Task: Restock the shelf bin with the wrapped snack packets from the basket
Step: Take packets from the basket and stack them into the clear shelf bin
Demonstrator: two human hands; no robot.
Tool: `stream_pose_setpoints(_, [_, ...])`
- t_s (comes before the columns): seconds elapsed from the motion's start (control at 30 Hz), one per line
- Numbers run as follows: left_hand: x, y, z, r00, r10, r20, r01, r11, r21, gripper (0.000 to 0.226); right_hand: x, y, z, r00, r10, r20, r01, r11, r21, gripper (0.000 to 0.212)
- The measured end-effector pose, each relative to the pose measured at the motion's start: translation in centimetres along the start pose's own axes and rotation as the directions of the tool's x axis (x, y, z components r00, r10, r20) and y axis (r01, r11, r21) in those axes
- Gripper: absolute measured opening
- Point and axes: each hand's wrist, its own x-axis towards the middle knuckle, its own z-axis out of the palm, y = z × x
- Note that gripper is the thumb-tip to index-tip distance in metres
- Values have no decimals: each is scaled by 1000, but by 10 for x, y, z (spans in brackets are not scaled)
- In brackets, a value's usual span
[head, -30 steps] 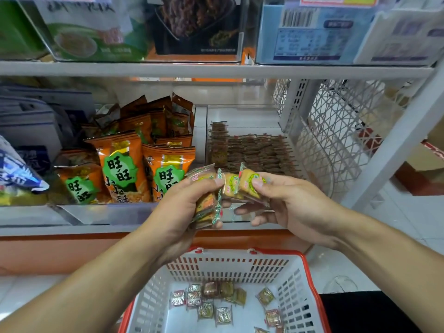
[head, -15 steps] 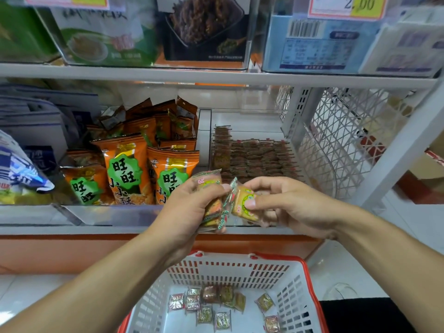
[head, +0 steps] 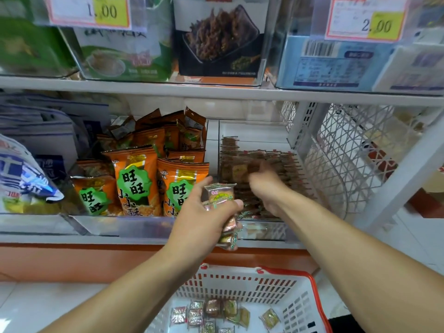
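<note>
Even, bright indoor light with soft shadows; glare whitens the floor at lower left. Motion blur smears the frame's centre, and wide-angle distortion bends the edges.

Wrapped packets (head: 211, 313) (loose) in basket (head: 240, 287)

The snack packets (head: 219, 195) in my left hand (head: 201, 219) are glossy plastic film, crinkled, with crimped ends. The near basket (head: 240, 287) is matt white plastic with a smooth red rim. The shelf bin (head: 262, 230) at far right has clear, shiny plastic walls. The orange bags (head: 134, 181) to its left are shiny foil-like film. The shelf edge (head: 216, 92) looks like smooth white painted metal. The price tags (head: 365, 19) above look like paper.
</note>
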Motion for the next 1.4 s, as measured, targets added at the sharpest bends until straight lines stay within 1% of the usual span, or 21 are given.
stream_pose_setpoints(0.07, [1, 0, 2, 1000, -13, -1, 13, 1000, -12, 91, 6, 5, 8, 999, -30, -26, 29, 999, -46, 13])
stream_pose_setpoints(0.13, [1, -1, 3, 1000, -23, 7, 23, 1000, -15, 89, 8, 9, 10, 995, -55, -77, 41, 985, -167, 9])
stream_pose_setpoints(0.2, [0, 0, 4, 999, -32, 19, 33, 999, -20, 88, 12, 11, 9, 988, -92, -121, 52, 954, -296, 13])
stream_pose_setpoints(0.3, [0, 1, 5, 999, -42, 29, 43, 999, -26, 88, 13, 10, 11, 984, -143, -110, 99, 938, -332, 18])
stream_pose_setpoints(0.43, [-1, 3, 4, 998, -54, 32, 55, 998, -38, 87, 13, 7, 14, 986, -165, -26, 136, 884, -447, 44])
stream_pose_setpoints(0.5, [-1, 4, 3, 998, -62, 27, 64, 997, -50, 86, 11, 6, 12, 980, -194, -54, 150, 883, -445, 57])
stream_pose_setpoints(0.53, [-1, 4, 3, 998, -62, 23, 64, 996, -59, 85, 10, 5, 11, 972, -226, -67, 171, 872, -458, 58])
stream_pose_setpoints(0.63, [1, 1, -1, 997, -77, 26, 79, 995, -66, 74, 5, 5, 13, 956, -293, -5, 244, 807, -538, 55])
stream_pose_setpoints(0.77, [-2, 2, -3, 996, -77, 47, 81, 992, -97, 33, 0, 4, 10, 952, -301, 64, 282, 771, -571, 62])
stream_pose_setpoints(0.83, [-3, 6, -2, 996, -89, 27, 92, 988, -125, 31, -3, 0, 4, 948, -310, 74, 291, 749, -595, 64])
stream_pose_setpoints(0.9, [-5, 10, -1, 995, -100, 7, 100, 984, -144, 36, -11, -6, -2, 931, -362, 45, 312, 725, -614, 61])
stream_pose_setpoints(0.97, [-7, 11, 0, 993, -118, -12, 115, 980, -160, 44, -28, -15, -7, 883, -469, -22, 377, 736, -562, 40])
stream_pose_setpoints(1.0, [-7, 10, 0, 992, -122, -26, 116, 980, -164, 47, -40, -20, -9, 865, -501, -41, 424, 771, -475, 30])
stream_pose_setpoints(1.03, [-8, 10, 1, 991, -126, -49, 117, 980, -159, 50, -55, -23, -11, 857, -514, -36, 472, 811, -344, 25])
stream_pose_setpoints(1.1, [-8, 10, 1, 985, -135, -107, 122, 985, -121, 60, -89, -29, -16, 861, -506, 58, 509, 854, -109, 31])
stream_pose_setpoints(1.13, [-9, 10, 1, 983, -137, -124, 123, 986, -115, 64, -105, -28, -17, 854, -502, 136, 515, 853, -84, 37])
stream_pose_setpoints(1.2, [-10, 11, 1, 981, -157, -116, 140, 980, -138, 56, -127, -23, -20, 837, -486, 250, 533, 827, -176, 46])
stream_pose_setpoints(1.23, [-11, 11, 2, 979, -178, -101, 163, 977, -141, 55, -132, -19, -21, 847, -457, 272, 515, 833, -203, 48])
stream_pose_setpoints(1.27, [-12, 10, 2, 976, -200, -84, 187, 972, -141, 57, -135, -15, -22, 870, -409, 277, 465, 866, -184, 49])
stream_pose_setpoints(1.33, [-13, 7, 5, 971, -235, -38, 226, 961, -161, 59, -133, -8, -26, 913, -299, 276, 324, 945, -49, 51])
stream_pose_setpoints(1.4, [-13, 5, 8, 966, -259, -12, 252, 949, -190, 53, -130, -4, -31, 944, -156, 290, 134, 986, 95, 53])
